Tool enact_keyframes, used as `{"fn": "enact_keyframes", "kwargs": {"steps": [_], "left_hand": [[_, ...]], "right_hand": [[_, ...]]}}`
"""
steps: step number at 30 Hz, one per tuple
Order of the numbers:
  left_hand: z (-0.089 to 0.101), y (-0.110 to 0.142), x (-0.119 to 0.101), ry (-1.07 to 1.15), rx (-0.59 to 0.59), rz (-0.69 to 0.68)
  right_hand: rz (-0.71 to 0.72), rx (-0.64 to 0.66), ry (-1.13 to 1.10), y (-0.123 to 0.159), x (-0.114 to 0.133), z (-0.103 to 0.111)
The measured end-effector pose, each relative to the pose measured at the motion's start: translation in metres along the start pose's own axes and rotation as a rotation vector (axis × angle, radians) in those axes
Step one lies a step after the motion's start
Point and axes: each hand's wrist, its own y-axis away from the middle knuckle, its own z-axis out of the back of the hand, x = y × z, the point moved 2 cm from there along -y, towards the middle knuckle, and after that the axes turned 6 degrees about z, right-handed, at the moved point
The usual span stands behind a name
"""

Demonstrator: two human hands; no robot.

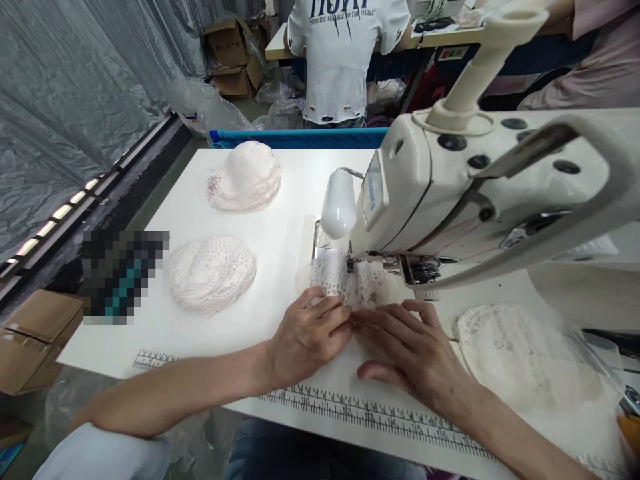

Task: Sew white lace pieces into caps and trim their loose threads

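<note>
Lace (366, 283) runs crosswise under a sewing machine (425, 177). The left hand (313, 333) curls at its near edge, grip hidden; the right hand (417, 347) spreads.

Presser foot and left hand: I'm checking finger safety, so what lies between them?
White lace lies between the presser foot and the left hand, as the head view shows.

"UKI" marks the sewing machine (407, 187); "TO THE VISIBLE", a shirt (334, 67); 10 through 15, a ruler (370, 419).

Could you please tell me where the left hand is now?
In the head view, the left hand is near centre, left of the right hand, at the lace under the machine head.
</note>
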Motion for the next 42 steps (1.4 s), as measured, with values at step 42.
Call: {"fn": "enact_keyframes", "kwargs": {"steps": [42], "left_hand": [[-0.016, -0.025, 0.021, -0.338, -0.019, -0.070]], "right_hand": [[-0.025, -0.060, 0.189, -0.005, -0.035, -0.003]]}}
